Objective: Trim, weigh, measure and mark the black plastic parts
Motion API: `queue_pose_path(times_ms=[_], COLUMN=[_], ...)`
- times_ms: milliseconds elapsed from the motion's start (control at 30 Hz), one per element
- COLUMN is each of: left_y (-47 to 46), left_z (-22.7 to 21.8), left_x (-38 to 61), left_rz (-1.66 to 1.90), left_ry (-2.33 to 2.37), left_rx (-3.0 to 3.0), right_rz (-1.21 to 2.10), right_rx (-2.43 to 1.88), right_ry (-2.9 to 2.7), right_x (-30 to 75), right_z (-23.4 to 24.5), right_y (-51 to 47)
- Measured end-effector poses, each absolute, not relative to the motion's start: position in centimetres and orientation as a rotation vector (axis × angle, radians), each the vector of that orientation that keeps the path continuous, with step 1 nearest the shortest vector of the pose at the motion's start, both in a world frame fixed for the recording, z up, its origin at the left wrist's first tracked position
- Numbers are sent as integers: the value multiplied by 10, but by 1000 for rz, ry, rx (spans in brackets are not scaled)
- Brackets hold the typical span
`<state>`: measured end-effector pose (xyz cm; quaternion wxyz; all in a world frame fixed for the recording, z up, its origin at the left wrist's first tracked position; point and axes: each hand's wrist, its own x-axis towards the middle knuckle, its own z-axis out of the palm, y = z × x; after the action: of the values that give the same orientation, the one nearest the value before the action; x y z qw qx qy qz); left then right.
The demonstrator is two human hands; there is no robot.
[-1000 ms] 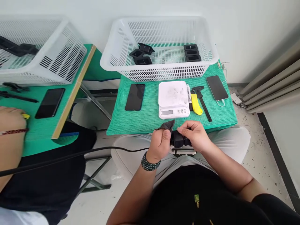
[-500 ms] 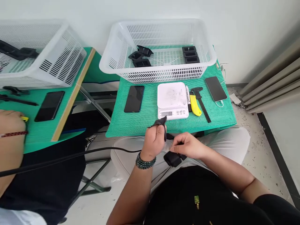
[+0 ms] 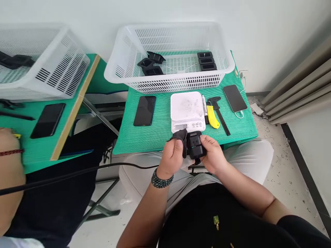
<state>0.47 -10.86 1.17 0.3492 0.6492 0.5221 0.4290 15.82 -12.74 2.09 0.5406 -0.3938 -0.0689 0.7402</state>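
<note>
My left hand (image 3: 172, 156) is closed around a crumpled black cloth (image 3: 182, 136), which sticks out above the thumb and hangs along the fingers. My right hand (image 3: 212, 154) grips a black molded part (image 3: 196, 146), boxy with rounded corners, by its right side. Cloth and part are side by side over my lap, at the table's front edge; whether they touch I cannot tell. Just beyond them sits a white digital scale (image 3: 186, 106), with nothing but dark specks on its plate.
Right of the scale lie a marker (image 3: 204, 103), a yellow utility knife (image 3: 212, 117), a black caliper (image 3: 219, 113) and a phone (image 3: 234, 98). Another phone (image 3: 144, 111) lies left. Behind stands a white basket (image 3: 170, 78) with several black parts. A co-worker's arm (image 3: 10, 172) is at far left.
My right hand has raised the black part from my lap to beside the cloth and turned it. My left hand keeps the cloth in nearly the same spot. The view has shifted slightly.
</note>
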Motion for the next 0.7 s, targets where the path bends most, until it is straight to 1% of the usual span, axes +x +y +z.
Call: queue_pose_path(times_ms=[100,300,533,633,700], left_y=[-106,-125,-103,-116,-132], left_z=[18,13,30,25,18], left_x=[13,32,20,32,45], left_rz=[1050,881,892,882,750], left_ry=[1432,1453,1466,1491,1472], left_rx=[1804,1874,1889,1832,1831], right_rz=[1799,1552,1679,1556,1475], right_rx=[-949,-944,-994,-972,-962], right_ry=[-157,-83,-217,-171,-97], right_x=[151,155,148,153,161], right_z=[20,23,17,18,20], right_y=[-133,-121,-133,-125,-114])
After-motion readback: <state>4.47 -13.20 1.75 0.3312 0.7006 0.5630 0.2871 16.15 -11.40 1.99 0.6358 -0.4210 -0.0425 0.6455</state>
